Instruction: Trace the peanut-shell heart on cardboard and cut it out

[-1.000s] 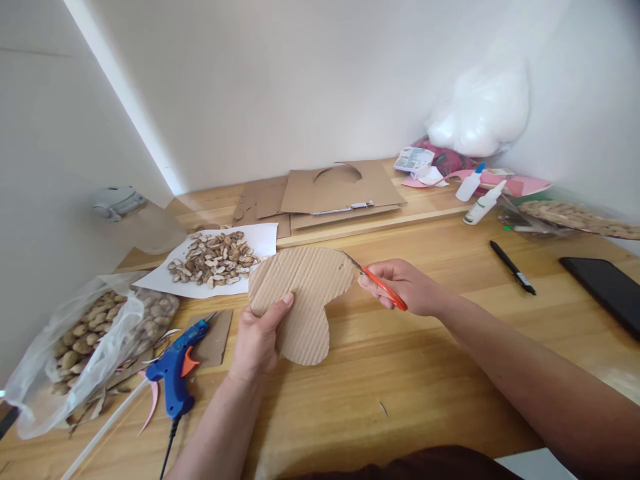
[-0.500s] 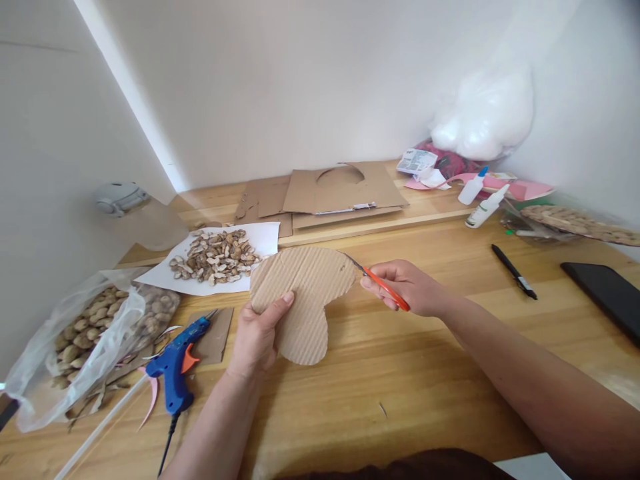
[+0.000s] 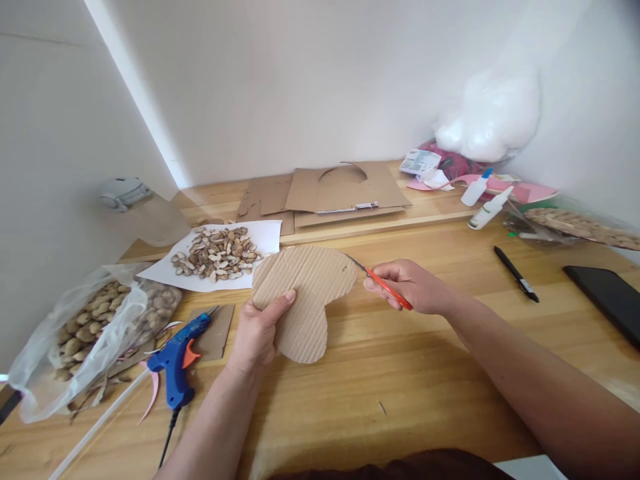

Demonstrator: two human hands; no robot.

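A heart-shaped piece of corrugated cardboard (image 3: 305, 293) is pinched at its left side by my left hand (image 3: 260, 330), thumb on top and fingers underneath. My right hand (image 3: 407, 285) is closed on red-handled scissors (image 3: 387, 288). The dark blades reach the cardboard's upper right edge, near a small hole in it; whether they touch it I cannot tell. Left of my left hand lies a blue hot glue gun (image 3: 175, 360) with an orange trigger, its nozzle over a small cardboard scrap (image 3: 216, 333).
Peanut shells (image 3: 217, 253) lie on a white sheet (image 3: 267, 235); a plastic bag of peanuts (image 3: 90, 327) is at left. Cut cardboard sheets (image 3: 350, 187) lie at the back. At right are two glue bottles (image 3: 487, 210), a black pen (image 3: 515, 272) and a black phone (image 3: 605, 297).
The whole view has shifted slightly. Both hands keep their grips, and the scissors remain at the cardboard's upper right edge with almost no movement.
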